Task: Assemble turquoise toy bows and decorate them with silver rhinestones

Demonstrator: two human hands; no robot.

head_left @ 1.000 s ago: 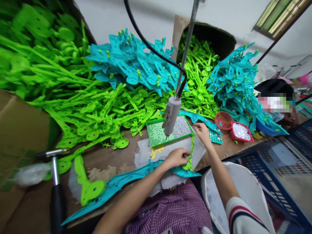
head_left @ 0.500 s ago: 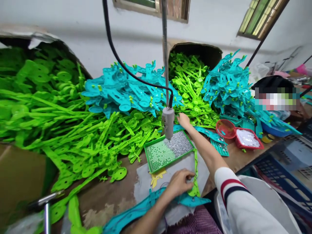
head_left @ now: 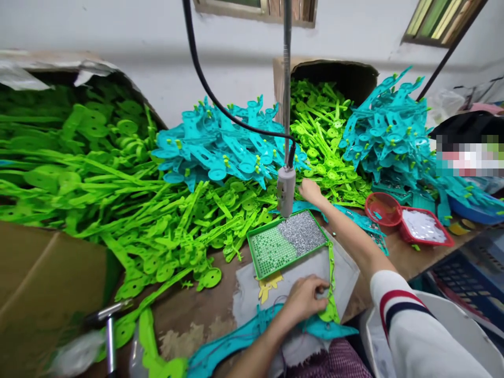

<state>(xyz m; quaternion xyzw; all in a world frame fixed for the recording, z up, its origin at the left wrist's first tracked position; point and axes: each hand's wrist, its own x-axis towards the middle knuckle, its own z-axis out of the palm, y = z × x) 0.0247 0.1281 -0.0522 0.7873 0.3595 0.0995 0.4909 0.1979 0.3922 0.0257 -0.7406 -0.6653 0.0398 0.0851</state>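
Observation:
My left hand (head_left: 307, 298) is over a grey cloth, thumb and fingers closed at the edge of a narrow green plastic part (head_left: 332, 281). That part lies across a long teal plastic part (head_left: 232, 337) in front of me. My right hand (head_left: 310, 190) reaches forward to the heap of green parts (head_left: 333, 178), its fingers curled; what they hold, if anything, is hidden. Just left of it hangs a grey electric screwdriver (head_left: 286, 191) on a pole, its lower end above the back of a green tray (head_left: 258, 265) with small silver screws (head_left: 303, 231).
Green parts (head_left: 173, 226) spill from boxes along the wall. Teal parts are stacked in two piles (head_left: 216, 152). On the right stand a red bowl (head_left: 381, 209) and a red tray of white pieces (head_left: 425, 227). A hammer (head_left: 111, 336) is at the lower left.
The view has turned left, so everything appears further right. The screwdriver's lower end is slightly higher against the tray. Both hands keep about the same places and finger shapes.

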